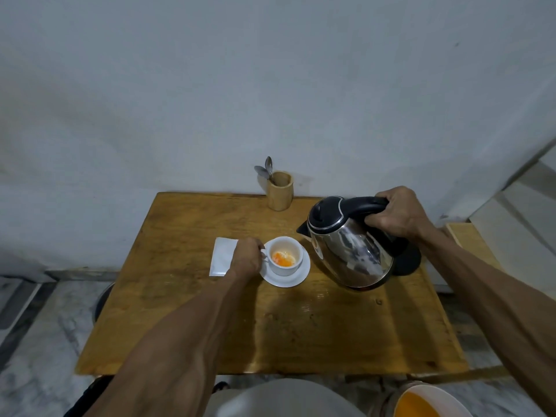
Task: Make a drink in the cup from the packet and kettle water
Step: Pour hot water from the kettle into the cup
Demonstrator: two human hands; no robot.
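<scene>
A white cup point(285, 266) stands on a white saucer point(298, 276) in the middle of the wooden table point(270, 332). Orange powder, partly wet, lies at the cup's bottom. My left hand point(246, 258) grips the cup's handle. My right hand point(397, 213) holds the black handle of the steel kettle point(352, 254), which is lifted off its black base point(409, 260) and tilted left, its spout just right of the cup's rim. A white packet point(221, 257) lies flat to the left of the cup, partly under my left hand.
A wooden holder point(279, 191) with two spoons point(266, 168) stands at the table's back edge against the grey wall. An orange-filled white bowl point(427, 401) shows at the bottom right, below the table. A lower wooden surface point(469, 239) sits right of the table.
</scene>
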